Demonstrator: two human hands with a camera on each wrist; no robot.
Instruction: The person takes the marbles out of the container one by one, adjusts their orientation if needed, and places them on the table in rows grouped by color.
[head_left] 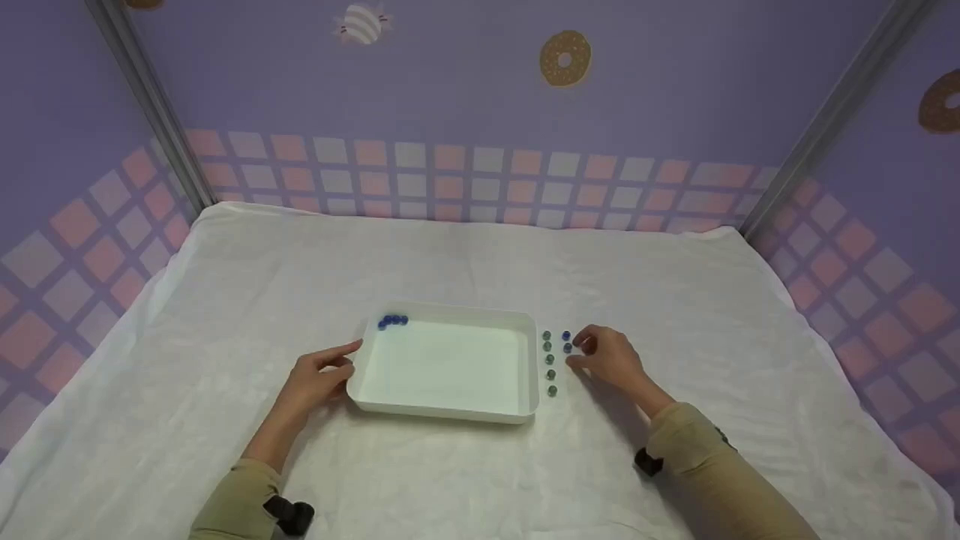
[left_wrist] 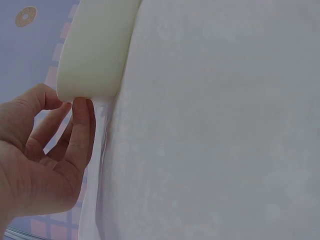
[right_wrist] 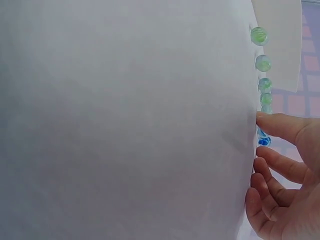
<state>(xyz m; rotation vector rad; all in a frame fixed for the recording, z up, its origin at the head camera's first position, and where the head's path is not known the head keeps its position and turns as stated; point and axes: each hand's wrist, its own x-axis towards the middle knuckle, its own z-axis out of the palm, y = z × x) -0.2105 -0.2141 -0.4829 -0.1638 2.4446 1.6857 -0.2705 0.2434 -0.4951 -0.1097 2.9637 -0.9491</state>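
Note:
A shallow white tray (head_left: 442,414) lies on the cloth, with several blue marbles (head_left: 396,319) grouped in its far left corner. My left hand (head_left: 319,379) rests its fingertips against the tray's left end wall; in the left wrist view, the fingertips meet the tray's end (left_wrist: 92,60). Right of the tray, my right hand (head_left: 611,360) has thumb and index finger spread beside two blue marbles, a farther one (head_left: 566,335) and a nearer one (head_left: 568,348). In the right wrist view, a blue marble (right_wrist: 264,140) shows in the gap between thumb and index finger.
Several green marbles (head_left: 550,360) form a column between the tray's right wall and the blue pair. White cloth (head_left: 450,262) covers the table. Purple walls with a pink and white checked band (head_left: 450,157) enclose its back and sides.

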